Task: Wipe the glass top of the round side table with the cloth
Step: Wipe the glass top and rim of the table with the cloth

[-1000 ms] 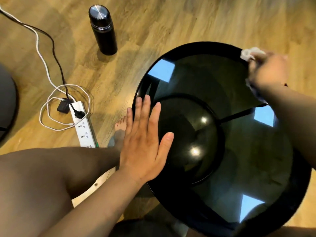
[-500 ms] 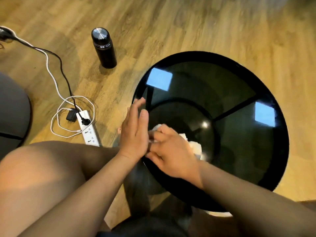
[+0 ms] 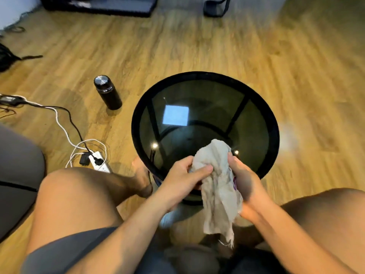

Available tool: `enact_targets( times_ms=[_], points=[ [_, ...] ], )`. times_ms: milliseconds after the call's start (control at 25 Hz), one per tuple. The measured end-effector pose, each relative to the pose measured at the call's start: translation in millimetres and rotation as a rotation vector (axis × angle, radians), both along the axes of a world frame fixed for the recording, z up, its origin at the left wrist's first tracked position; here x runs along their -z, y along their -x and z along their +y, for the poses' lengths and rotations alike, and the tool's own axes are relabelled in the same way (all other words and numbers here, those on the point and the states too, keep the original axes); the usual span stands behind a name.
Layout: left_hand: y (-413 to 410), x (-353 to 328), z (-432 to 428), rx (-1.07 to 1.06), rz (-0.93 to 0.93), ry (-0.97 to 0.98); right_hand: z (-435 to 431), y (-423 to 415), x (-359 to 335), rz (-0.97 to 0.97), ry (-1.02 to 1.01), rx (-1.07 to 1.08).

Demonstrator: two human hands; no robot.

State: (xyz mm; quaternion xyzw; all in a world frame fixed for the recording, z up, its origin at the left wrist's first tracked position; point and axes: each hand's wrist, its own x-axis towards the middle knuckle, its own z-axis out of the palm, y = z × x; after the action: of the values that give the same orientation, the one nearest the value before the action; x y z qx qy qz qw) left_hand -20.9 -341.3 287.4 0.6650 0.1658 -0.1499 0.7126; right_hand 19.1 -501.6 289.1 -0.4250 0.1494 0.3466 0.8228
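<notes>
The cloth [image 3: 217, 175] has lifted off the glass top [image 3: 207, 95] and hangs at the near rim of the side table [image 3: 135, 123]. The left hand [image 3: 181, 179] pinches it; the right hand [image 3: 244, 178] grips its side. Beyond the far rim lies wood floor [image 3: 197, 46]; a flask [image 3: 107, 92] stands left.

Glossy dark glass top [image 3: 207, 107], rough frayed cloth [image 3: 219, 186], matt wood-grain floor [image 3: 197, 46].

Near rim of the table [image 3: 205, 76] hidden behind the cloth [image 3: 219, 186], the left hand [image 3: 177, 184] and the right hand [image 3: 246, 182]; right hand's fingers mostly lost behind the cloth; dark objects [image 3: 98, 4] beyond the table cut off at the top edge; floor [image 3: 296, 139] right of the table blurred.
</notes>
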Motion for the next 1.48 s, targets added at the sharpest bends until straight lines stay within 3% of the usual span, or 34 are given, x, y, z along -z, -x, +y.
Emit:
enact_targets(
  times_ms=[120, 240, 360, 440, 520, 560, 720, 800, 920, 1000, 1080, 1160, 1280, 1360, 1480],
  points=[
    [1, -6, -3, -0.149, -0.064, -0.175, -4, 5, -11, -0.062, 0.033, -0.095],
    [3, -24, 10, -0.207, -0.094, -0.194, -6, 2, -20, -0.280, 0.296, -0.159],
    [7, -47, 30, -0.136, -0.061, -0.016, -6, 3, -24, -0.401, 0.372, -0.265],
    [10, -55, 35, -0.154, -0.049, 0.181, -5, 1, -34, -0.355, 0.264, -0.236],
    [14, -57, 35, -0.137, -0.056, 0.227, -7, -4, -42, -0.298, 0.147, -0.188],
    [15, -58, 36, -0.109, -0.059, 0.187, -7, -5, -42, -0.317, 0.172, -0.167],
    [8, -64, 44, -0.175, -0.169, -0.029, -6, -8, -33, -0.510, 0.647, -0.007],
    [4, -62, 44, -0.201, -0.237, -0.137, -10, -13, -33, -0.423, 0.547, 0.058],
    [4, -54, 47, -0.055, -0.250, -0.309, -19, -16, -44, -0.297, 0.208, -0.033],
    [4, -49, 53, 0.154, -0.322, -0.626, -22, -14, -49, -0.317, 0.104, -0.137],
    [5, -42, 52, 0.306, -0.448, -0.929, -21, -13, -49, -0.389, 0.123, -0.207],
    [5, -36, 50, 0.362, -0.504, -1.088, -18, -11, -46, -0.526, 0.304, -0.296],
    [6, -35, 56, 0.393, -0.563, -1.217, -16, -10, -37, -0.944, 0.944, -0.489],
    [7, -39, 62, 0.381, -0.608, -1.163, -20, -14, -40, -1.071, 1.106, -0.415],
    [8, -51, 61, 0.292, -0.435, -0.578, -34, -27, -45, -0.896, 0.877, -0.361]
  ],
)
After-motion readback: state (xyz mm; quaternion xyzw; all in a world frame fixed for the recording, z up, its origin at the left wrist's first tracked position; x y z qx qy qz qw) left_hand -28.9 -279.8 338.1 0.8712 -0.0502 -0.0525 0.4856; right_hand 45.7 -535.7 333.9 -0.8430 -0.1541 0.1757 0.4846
